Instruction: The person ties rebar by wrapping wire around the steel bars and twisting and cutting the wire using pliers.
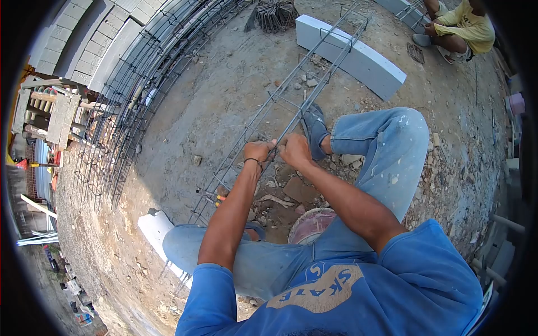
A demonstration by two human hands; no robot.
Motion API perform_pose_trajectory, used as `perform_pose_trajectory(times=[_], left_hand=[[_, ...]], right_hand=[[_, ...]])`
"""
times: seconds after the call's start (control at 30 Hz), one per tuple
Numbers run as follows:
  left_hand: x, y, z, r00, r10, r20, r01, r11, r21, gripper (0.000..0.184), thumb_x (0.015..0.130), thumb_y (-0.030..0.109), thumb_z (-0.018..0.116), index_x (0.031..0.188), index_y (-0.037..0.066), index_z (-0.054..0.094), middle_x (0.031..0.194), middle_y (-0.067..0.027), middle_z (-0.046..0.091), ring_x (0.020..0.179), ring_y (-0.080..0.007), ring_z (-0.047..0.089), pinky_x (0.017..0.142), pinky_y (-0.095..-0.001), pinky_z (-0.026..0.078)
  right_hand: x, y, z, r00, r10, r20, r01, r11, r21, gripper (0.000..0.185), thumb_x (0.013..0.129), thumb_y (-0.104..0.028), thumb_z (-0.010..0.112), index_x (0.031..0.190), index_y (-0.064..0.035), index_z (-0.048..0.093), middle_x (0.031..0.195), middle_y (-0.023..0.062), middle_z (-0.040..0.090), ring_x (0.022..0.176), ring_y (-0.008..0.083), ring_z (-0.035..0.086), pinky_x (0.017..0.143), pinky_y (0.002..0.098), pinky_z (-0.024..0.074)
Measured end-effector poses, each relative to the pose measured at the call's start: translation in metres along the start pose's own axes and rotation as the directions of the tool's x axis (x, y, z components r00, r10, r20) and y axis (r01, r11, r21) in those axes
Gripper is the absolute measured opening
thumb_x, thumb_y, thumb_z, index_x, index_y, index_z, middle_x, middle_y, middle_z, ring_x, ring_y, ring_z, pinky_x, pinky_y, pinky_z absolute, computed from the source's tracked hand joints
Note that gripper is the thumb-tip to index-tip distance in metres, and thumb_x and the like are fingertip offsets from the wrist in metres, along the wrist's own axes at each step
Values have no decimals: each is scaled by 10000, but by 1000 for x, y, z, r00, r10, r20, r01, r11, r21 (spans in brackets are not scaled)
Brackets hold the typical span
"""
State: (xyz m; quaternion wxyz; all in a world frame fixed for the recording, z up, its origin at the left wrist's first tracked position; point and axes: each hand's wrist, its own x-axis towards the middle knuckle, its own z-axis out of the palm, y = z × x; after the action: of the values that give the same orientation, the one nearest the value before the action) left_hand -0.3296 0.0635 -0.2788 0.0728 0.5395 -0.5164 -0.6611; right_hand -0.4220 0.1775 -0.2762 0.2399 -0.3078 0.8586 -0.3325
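Where my hands are: while I sit bent low, they meet in front of me on the long, thin, grey steel cage (305, 105) made of bars and hoops.
Left hand: my left hand (259, 152), with a thin dark band on its wrist, is curled tight and pinches the near bar.
Right hand: my right hand (295, 150) is just beside it, its fingers bent in on the same bar. I cannot tell if they have a bit of wire too.
Steel cage: it runs from near my left knee up and away, over the long, pale grey block (358, 59).
Tool: a small tool with red and yellow on it (220, 199) is by my left arm.
Legs: I have on faded blue jeans (392, 148) with white spots. A round, dusty pink tub (312, 225) is between my legs.
Left side: many more thin, dark steel cages (140, 92) lie in a bunch.
Far ahead: there is a dark pile of bent steel hoops (276, 15).
Far right: a person in a yellow shirt (468, 27) sits low.
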Motion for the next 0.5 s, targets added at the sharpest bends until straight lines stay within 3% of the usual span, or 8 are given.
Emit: perform_pose_trajectory(times=[0.17, 0.23, 0.33, 0.5], left_hand=[[-7, 2, 2, 1000, 28, -3, -28, 1000, -4, 213, 801, 77, 812, 675, -50, 696, 650, -91, 667, 525, -160, 586, 466, -301, 442], [-12, 5, 4, 993, 80, -87, -66, 986, 153, 219, 793, 114, 823, 670, -33, 717, 620, -82, 665, 529, -155, 591, 478, -306, 445], [7, -21, 5, 977, 194, -94, -173, 965, 195, 245, 817, 191, 818, 741, -30, 745, 650, -58, 664, 531, -130, 566, 483, -284, 423], [18, -35, 1, 962, 268, -58, -247, 938, 243, 247, 839, 202, 799, 743, -21, 752, 641, -48, 661, 546, -116, 577, 507, -272, 447]], right_hand=[[-10, 3, 1, 986, -163, 41, 167, 967, -191, 208, 838, -215, 638, 816, -29, 729, 801, 230, 694, 770, 417, 685, 718, 498, 535], [-12, -1, -2, 972, -229, 59, 236, 935, -263, 236, 858, -231, 613, 809, -29, 724, 791, 229, 692, 760, 418, 687, 699, 506, 535], [-15, -6, -8, 966, -234, 112, 257, 925, -279, 217, 846, -165, 569, 780, -17, 713, 825, 247, 699, 760, 411, 704, 687, 506, 554], [-23, -1, 2, 908, -409, 90, 409, 822, -397, 167, 849, -128, 556, 849, -37, 696, 818, 188, 717, 716, 366, 713, 637, 481, 549]])
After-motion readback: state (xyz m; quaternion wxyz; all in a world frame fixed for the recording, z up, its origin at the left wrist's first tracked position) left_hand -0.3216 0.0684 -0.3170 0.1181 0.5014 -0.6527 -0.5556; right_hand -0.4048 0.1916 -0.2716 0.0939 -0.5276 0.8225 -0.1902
